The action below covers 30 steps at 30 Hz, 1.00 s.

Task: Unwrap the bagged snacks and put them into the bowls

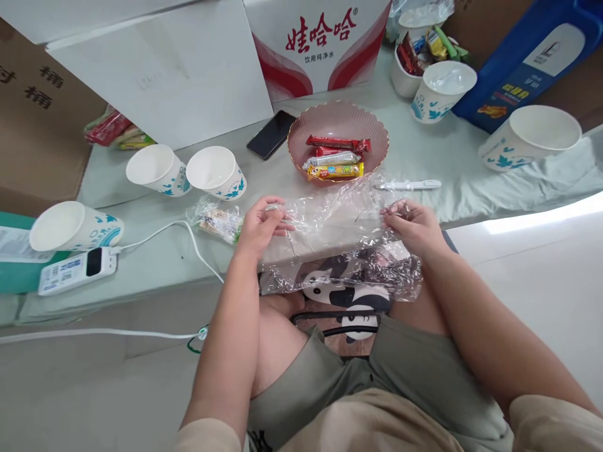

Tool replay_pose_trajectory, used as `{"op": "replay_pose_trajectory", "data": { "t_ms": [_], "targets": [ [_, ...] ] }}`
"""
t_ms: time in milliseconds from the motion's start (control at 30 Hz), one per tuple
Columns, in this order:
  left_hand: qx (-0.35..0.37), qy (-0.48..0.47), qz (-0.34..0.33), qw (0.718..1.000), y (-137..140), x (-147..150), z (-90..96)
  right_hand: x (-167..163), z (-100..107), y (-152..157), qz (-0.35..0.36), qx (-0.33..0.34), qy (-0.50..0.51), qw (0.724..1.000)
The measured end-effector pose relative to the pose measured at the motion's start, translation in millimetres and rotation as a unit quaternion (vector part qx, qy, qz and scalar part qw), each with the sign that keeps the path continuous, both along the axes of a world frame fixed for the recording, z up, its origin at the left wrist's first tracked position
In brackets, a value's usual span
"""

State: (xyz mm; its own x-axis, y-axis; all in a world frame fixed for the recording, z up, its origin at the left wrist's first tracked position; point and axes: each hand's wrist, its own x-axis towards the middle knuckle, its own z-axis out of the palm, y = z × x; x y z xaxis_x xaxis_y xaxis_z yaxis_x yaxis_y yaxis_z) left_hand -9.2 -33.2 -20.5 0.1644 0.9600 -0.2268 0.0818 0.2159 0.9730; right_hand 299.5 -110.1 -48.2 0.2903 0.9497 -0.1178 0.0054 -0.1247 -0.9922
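Nr 1 bowl (339, 119), 2 hands (264, 225) (414, 225) w/ clear plastic (336, 216), 1 phone (272, 134)

You have one clear plastic sheet (330, 220), one pink bowl (338, 119), at least four wrapped sticks (335, 171) in it, one phone (271, 134), one power strip (75, 271), one blue container (511, 75) and at least five paper cups (530, 138).

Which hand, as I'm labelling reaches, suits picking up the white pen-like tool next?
Probably the right hand: the white pen-like tool lies just beyond it, farther from the left hand. Both hold clear plastic, so the right may need freeing.
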Motion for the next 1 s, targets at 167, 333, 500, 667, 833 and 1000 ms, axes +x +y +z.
{"op": "replay_pose_trajectory", "data": {
  "t_ms": [167, 333, 500, 667, 833, 1000],
  "targets": [
    [0.024, -0.027, 0.043, 0.998, 4, 2, 0.4, -3, 9, -3, -0.046, 0.09, -0.091, 0.991],
    [0.057, -0.04, -0.059, 0.996, 3, -1, 2.0, 1, 14, -6, -0.074, 0.211, -0.237, 0.945],
    [0.107, -0.092, -0.042, 0.989, 5, 4, 6.5, 5, 12, -5, -0.08, 0.217, -0.23, 0.945],
    [0.096, -0.096, -0.021, 0.991, 4, -4, 19.9, 7, 12, -3, -0.101, 0.204, -0.191, 0.955],
    [0.018, -0.051, -0.146, 0.988, 1, -11, 19.9, 9, 8, 3, -0.159, 0.231, -0.139, 0.95],
    [-0.118, -0.028, -0.19, 0.974, 2, 0, 7.1, 8, 12, 5, -0.189, 0.18, -0.082, 0.962]
  ]
}}
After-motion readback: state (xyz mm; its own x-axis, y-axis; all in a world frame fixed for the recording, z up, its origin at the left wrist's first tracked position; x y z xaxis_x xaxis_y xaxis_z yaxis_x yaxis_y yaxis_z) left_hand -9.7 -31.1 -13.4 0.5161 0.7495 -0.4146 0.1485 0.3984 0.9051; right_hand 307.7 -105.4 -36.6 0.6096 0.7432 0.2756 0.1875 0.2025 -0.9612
